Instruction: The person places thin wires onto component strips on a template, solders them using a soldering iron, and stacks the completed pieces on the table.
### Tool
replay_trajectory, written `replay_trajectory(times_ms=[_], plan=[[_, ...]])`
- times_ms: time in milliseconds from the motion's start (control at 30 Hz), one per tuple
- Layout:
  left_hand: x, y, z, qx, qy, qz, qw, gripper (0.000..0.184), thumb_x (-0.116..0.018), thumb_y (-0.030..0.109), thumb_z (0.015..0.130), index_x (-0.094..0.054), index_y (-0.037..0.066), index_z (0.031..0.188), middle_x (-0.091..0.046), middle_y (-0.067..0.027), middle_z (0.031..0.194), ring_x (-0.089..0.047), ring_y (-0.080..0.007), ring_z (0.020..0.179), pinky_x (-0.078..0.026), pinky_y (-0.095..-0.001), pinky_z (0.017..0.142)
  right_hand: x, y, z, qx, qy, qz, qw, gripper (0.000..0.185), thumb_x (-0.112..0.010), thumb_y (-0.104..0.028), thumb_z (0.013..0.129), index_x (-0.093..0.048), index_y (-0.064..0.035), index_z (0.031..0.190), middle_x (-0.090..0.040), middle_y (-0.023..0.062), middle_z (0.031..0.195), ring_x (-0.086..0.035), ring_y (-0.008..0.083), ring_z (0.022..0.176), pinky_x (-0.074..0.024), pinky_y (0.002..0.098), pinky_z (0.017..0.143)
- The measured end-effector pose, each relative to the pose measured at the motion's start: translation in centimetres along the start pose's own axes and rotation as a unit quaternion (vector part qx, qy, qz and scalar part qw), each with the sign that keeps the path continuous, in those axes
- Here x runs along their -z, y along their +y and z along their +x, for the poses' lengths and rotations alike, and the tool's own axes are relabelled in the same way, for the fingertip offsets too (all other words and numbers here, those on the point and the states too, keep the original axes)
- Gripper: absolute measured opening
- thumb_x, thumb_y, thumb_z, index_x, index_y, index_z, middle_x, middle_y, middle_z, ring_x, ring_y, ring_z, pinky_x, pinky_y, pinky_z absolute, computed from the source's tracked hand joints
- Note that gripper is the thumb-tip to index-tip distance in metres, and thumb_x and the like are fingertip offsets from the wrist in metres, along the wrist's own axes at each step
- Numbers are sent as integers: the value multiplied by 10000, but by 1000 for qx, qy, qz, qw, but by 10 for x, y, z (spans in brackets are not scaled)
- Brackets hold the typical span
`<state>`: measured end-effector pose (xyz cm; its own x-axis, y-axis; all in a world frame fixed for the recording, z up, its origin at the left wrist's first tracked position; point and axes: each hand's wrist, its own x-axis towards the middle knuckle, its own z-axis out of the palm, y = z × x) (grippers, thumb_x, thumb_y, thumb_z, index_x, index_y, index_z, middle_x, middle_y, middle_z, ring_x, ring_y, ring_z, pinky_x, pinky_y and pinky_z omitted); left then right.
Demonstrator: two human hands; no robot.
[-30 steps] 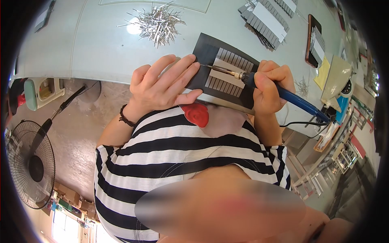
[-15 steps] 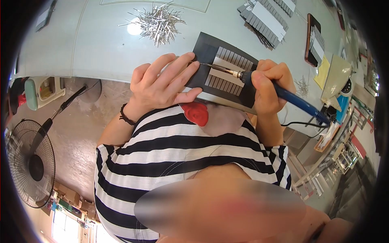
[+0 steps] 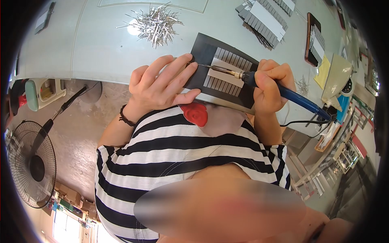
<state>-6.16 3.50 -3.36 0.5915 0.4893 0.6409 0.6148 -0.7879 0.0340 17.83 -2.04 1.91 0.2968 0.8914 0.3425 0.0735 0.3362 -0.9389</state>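
Observation:
My left hand (image 3: 160,85) lies with spread fingers at the left edge of a black board (image 3: 202,46), two fingertips on its surface and the thumb near its lower edge. A thin wire shows by those fingertips. My right hand (image 3: 270,87) is closed round a blue soldering iron (image 3: 302,102), whose metal tip points left towards the wire. Whether the tip touches it is too small to tell. Under the iron, two rows of narrow grey strips (image 3: 233,58) line a pale panel on the board.
A pile of thin metal pins (image 3: 157,25) lies on the table (image 3: 97,48). Stacked strip panels (image 3: 265,22), a phone (image 3: 311,38) with another panel on it, and a yellow paper (image 3: 322,73) are at the right. A black cable (image 3: 302,122) trails beside the iron. A fan (image 3: 36,166) stands lower left.
The board and my left fingertips have shifted very slightly left. The iron has tilted a little, its tip staying near the left fingertips.

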Motion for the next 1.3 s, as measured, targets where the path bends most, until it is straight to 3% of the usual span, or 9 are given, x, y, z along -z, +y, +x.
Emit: replay_trajectory(times_ms=[600,733,1000,1067,1300], plan=[[0,0,0,0,0,-5,1000,448,-482,602,985,-766,264,1065,-726,132,1132,-615,-86,988,-352,-247,781,-1,-10,2,51,-67,-103,991,201,-642,109,777,-491,-12,723,-477,6,556,-340,81,483,-247,292,430],[1,-1,-1,-1,-1,-2,1000,439,-494,596,977,-767,263,1069,-724,139,1133,-613,-83,995,-352,-245,778,-5,-4,1,-17,-12,-17,1000,213,-631,116,790,-474,-11,721,-461,6,577,-324,73,528,-242,287,465],[0,0,1,-7,0,-5,1000,430,-524,591,959,-782,261,1058,-719,143,1098,-611,-79,992,-354,-244,767,3,-2,0,24,-6,7,1000,179,-614,119,789,-492,1,731,-488,18,579,-335,80,517,-259,301,477],[1,-1,-2,-14,-15,10,1000,454,-515,640,948,-792,306,1084,-725,145,1062,-597,-91,923,-371,-254,809,2,-3,0,28,-8,6,1000,171,-609,121,788,-497,4,735,-492,20,578,-336,82,515,-262,304,479],[1,-1,-2,-16,-6,3,1000,447,-548,631,932,-792,289,1085,-711,144,1026,-572,-87,866,-366,-250,785,1,-1,1,34,-24,-9,999,168,-600,127,781,-499,0,741,-496,21,579,-332,82,510,-262,301,478]])
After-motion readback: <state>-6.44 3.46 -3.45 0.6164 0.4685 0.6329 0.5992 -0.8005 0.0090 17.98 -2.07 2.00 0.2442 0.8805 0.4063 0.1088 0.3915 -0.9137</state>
